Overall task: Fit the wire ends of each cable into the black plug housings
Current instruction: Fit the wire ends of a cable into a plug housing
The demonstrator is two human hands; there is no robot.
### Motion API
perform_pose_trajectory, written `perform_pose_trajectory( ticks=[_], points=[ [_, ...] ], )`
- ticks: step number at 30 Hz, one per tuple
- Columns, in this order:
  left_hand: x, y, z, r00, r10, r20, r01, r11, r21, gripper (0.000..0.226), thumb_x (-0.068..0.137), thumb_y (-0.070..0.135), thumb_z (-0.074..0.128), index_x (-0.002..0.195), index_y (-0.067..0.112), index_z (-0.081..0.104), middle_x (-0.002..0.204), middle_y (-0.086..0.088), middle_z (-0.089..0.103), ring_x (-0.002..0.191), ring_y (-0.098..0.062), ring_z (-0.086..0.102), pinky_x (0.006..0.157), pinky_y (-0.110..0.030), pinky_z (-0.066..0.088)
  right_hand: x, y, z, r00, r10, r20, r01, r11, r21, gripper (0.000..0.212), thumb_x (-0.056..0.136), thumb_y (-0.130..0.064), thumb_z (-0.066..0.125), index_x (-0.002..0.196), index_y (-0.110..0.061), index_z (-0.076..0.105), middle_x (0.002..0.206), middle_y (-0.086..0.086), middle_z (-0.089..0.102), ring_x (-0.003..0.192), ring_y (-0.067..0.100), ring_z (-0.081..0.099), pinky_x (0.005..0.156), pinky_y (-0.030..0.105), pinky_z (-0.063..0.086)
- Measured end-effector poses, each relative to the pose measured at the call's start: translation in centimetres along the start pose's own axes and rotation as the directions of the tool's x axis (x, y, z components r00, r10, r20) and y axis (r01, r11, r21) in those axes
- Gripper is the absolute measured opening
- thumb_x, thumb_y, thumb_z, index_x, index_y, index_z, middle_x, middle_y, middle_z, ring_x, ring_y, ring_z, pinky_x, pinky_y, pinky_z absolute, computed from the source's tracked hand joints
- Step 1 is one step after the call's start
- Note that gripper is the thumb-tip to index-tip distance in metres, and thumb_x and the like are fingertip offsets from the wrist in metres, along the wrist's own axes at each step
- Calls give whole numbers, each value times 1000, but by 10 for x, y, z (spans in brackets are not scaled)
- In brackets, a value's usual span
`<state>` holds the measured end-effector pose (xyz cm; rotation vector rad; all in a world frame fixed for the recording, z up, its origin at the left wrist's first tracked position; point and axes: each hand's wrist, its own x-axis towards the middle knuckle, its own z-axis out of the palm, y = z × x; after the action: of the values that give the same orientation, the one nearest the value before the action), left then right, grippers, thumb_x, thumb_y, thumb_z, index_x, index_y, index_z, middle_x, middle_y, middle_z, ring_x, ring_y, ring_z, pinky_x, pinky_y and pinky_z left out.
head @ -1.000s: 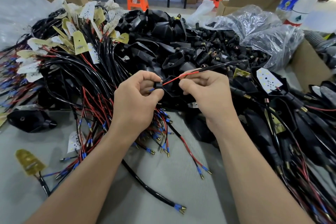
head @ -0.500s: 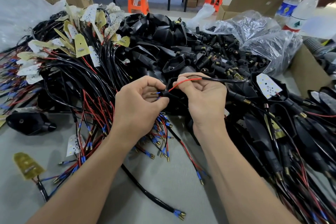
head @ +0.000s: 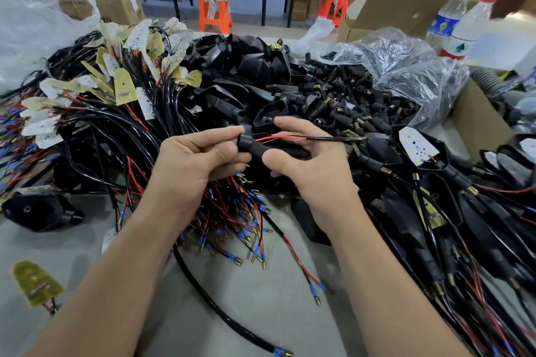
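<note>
Both my hands meet at the middle of the view over a heap of cables. My left hand (head: 194,162) pinches the end of a black plug housing (head: 255,147) between thumb and fingers. My right hand (head: 310,159) curls round the housing's other part, its thumb under it. A red wire (head: 282,138) and a thin black cable (head: 333,139) run out of the housing to the right, over my right fingers. Whether the wire tips sit inside the housing is hidden by my fingers.
A bundle of black cables with blue-sleeved brass tips (head: 232,229) fans out below my hands. Loose black housings (head: 342,98) are piled behind, beside clear plastic bags (head: 406,66). Two bottles (head: 461,29) stand far right. Finished cables (head: 464,211) lie right. A yellow board (head: 36,282) lies near left.
My hands have shifted the housing and now hold it between them lengthwise. The red wire, bowed upward before, now lies nearly straight, running right from the housing.
</note>
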<state>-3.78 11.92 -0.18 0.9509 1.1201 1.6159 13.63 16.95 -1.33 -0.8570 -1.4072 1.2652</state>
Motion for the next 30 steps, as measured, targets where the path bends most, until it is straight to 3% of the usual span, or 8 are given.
perform_pose_trajectory(
  ticks=[5, 11, 14, 17, 22, 25, 27, 30],
  points=[
    [0, -3, -5, 987, 113, -113, -94, 983, 159, 36, 94, -7, 64, 83, 20, 83, 81, -12, 79, 70, -20, 77, 61, -22, 60, 12, -9, -10, 981, 92, -169, 0, 879, 478, 57, 60, 8, 81, 111, -12, 65, 84, 2, 72, 72, 12, 68, 68, 23, 55],
    [3, 3, -20, 971, 118, -210, -75, 976, 203, 32, 65, -7, 60, 71, 17, 80, 48, -6, 57, 39, -14, 51, 41, -17, 34, 12, -20, -38, 967, 209, 143, -240, 577, 780, 42, 82, -6, 62, 123, -15, 59, 114, 19, 68, 107, 37, 68, 92, 50, 60],
    [0, 12, -26, 962, -42, 269, -49, 946, 321, 34, 46, 9, 59, 71, 11, 80, 44, -7, 50, 37, -15, 41, 42, -17, 28, 8, -23, -44, 913, 233, 335, -403, 643, 651, 62, 72, -13, 69, 133, -12, 57, 103, 19, 74, 92, 35, 74, 79, 41, 63],
    [-5, 15, -23, 759, -307, 574, -4, 880, 476, 39, 50, 21, 63, 81, 8, 83, 59, -16, 67, 46, -15, 55, 47, -18, 41, 7, -23, -44, 906, 271, 325, -415, 722, 553, 67, 63, -14, 67, 130, -13, 59, 92, 17, 70, 64, 25, 65, 54, 26, 52],
    [-9, 7, -6, 784, -340, 520, 88, 889, 449, 37, 71, 38, 74, 95, 11, 84, 92, -15, 79, 85, -22, 76, 74, -30, 59, 4, -16, -31, 890, 277, 363, -377, 894, 244, 53, 78, -23, 50, 130, -16, 59, 84, 14, 57, 64, 22, 47, 60, 41, 17],
    [-16, 2, 8, 785, -378, 491, 84, 850, 520, 27, 90, 38, 72, 88, 13, 83, 91, -9, 80, 85, -16, 77, 73, -27, 60, -1, -15, -17, 885, 240, 399, -303, 947, 103, 59, 72, -29, 59, 131, -31, 63, 87, 9, 65, 71, 20, 56, 57, 29, 40],
    [-19, 1, 13, 759, -450, 472, 147, 823, 548, 27, 100, 28, 68, 82, 14, 83, 88, -14, 79, 75, -19, 77, 68, -28, 61, -1, -13, -15, 915, 208, 346, -224, 975, 6, 58, 78, -29, 65, 134, -44, 60, 106, 3, 73, 97, 20, 66, 88, 33, 53],
    [-18, 1, 18, 789, -448, 421, 199, 834, 515, 19, 91, 29, 78, 79, 14, 83, 83, -18, 78, 65, -19, 74, 60, -25, 59, -1, -13, -15, 941, 208, 266, -216, 976, 3, 53, 90, -28, 63, 136, -54, 57, 133, 9, 67, 134, 28, 55, 119, 49, 38]
  ],
)
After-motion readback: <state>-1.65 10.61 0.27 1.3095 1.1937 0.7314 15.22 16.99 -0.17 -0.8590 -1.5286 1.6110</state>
